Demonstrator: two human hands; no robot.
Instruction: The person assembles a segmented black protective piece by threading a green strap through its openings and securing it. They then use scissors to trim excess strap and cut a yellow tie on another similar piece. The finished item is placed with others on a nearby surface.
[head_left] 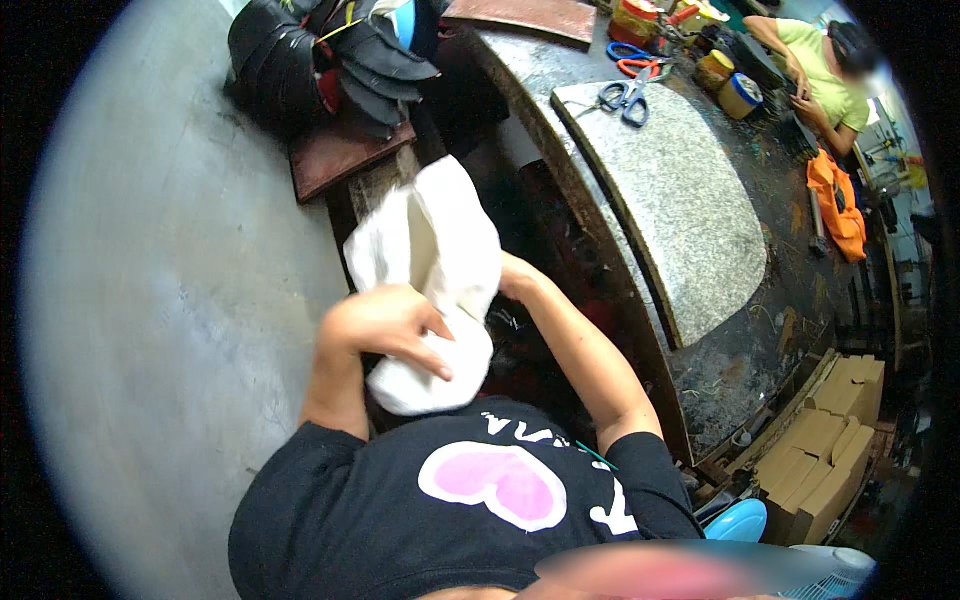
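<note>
A soft white piece [465, 240], tall and folded with an open gap in its upper part, stands in front of my body. Its shape resembles a boot upper, but I cannot make out the kind for sure. My left hand [395, 320] lies over its lower part, thumb and fingers curled onto the white surface. At the right edge of the piece is my right hand [515, 276]; its fingers are hidden behind the material, so their grip does not show.
A stone slab [670, 200] with dark-handled scissors [625, 100] lies on the workbench [720, 400] at right. Black curved pieces [275, 65] are piled on a brown board [350, 160]. Cardboard boxes [820, 450] stand lower right. Another person [825, 75] works across the bench.
</note>
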